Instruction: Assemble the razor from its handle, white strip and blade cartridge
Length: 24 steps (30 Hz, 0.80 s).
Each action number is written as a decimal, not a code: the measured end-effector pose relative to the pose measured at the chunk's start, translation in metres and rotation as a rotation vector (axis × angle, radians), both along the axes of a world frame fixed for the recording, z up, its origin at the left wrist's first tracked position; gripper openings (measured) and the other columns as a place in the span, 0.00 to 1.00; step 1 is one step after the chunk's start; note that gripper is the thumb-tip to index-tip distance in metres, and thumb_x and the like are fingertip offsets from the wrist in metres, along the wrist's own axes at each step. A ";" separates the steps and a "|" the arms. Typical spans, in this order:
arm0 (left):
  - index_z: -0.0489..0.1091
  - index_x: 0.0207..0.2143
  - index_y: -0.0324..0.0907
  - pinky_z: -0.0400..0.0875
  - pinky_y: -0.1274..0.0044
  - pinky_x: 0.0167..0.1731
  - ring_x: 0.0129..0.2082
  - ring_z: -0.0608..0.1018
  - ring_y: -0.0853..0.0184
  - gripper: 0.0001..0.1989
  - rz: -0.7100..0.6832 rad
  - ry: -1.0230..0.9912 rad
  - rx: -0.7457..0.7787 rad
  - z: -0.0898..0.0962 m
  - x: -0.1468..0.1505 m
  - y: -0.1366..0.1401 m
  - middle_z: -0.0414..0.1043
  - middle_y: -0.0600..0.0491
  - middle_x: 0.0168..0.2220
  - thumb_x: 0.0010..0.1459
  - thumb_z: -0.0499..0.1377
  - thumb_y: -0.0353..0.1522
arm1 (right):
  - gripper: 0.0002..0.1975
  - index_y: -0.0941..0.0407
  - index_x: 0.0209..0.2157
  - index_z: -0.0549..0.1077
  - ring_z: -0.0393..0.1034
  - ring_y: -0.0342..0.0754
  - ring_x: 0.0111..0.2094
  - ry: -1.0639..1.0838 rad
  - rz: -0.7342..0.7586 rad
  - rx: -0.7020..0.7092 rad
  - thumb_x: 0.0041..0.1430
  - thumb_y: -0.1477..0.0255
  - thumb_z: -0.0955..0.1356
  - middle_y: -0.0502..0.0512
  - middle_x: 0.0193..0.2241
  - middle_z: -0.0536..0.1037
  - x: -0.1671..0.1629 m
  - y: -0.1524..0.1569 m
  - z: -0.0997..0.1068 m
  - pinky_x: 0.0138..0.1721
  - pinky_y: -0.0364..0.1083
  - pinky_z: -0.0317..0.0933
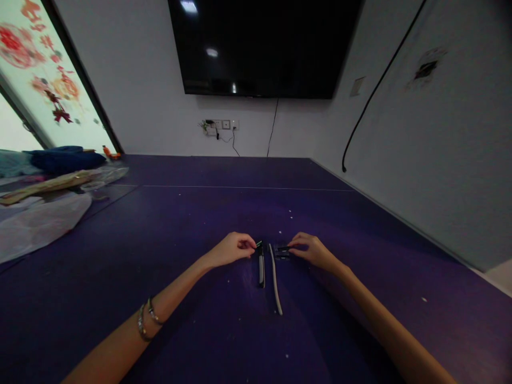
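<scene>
Pinching left hand point(236, 248): thumb and forefinger brought nearly together on a small green-marked piece point(259, 244), the other fingers curled in; the gap between the fingertips is hard to see.
Right hand point(310, 249): thumb and fingers closed together on the end of a thin black piece point(284, 248), above a dark, shiny packet point(282, 256).
Slim case point(261, 269): black-edged with a pale strip down its middle, lying on the purple surface point(224, 213) just below the green-marked piece; whether the two join cannot be told.
White rod point(275, 280): slightly bent, lying between the case and the right hand, its near end reaching past the case.
Left wrist: two bracelets point(142, 322).
Writing: a tiny mark on the lower edge of the TV point(264, 48) is too small to read; red strokes on the window point(52, 64) are too blurred to make out.
Cut off: the TV and the black cord point(374, 90) by the top edge, the white bag point(48, 221) by the left, both forearms by the bottom.
Hard to make out: the packet's contents, and the parts of both pinched pieces covered by fingers.
</scene>
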<state>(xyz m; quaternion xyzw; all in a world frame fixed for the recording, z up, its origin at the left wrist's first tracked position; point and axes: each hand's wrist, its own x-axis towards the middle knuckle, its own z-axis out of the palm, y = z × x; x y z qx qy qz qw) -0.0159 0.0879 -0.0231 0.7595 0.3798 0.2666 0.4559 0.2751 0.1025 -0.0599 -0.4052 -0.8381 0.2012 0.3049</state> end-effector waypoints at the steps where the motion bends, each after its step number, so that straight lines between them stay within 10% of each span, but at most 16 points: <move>1: 0.70 0.33 0.37 0.68 0.76 0.32 0.28 0.75 0.71 0.09 -0.002 0.003 0.000 -0.002 0.000 0.000 0.72 0.53 0.28 0.50 0.58 0.33 | 0.08 0.55 0.34 0.77 0.70 0.46 0.34 0.004 -0.003 -0.006 0.53 0.69 0.67 0.55 0.33 0.74 -0.002 0.000 -0.001 0.39 0.46 0.63; 24: 0.70 0.34 0.37 0.68 0.78 0.31 0.28 0.74 0.71 0.09 -0.034 0.077 0.017 -0.009 0.003 0.000 0.73 0.52 0.29 0.51 0.57 0.33 | 0.08 0.53 0.35 0.77 0.69 0.45 0.33 -0.100 -0.049 0.028 0.53 0.69 0.67 0.54 0.33 0.73 -0.005 0.001 -0.007 0.37 0.44 0.63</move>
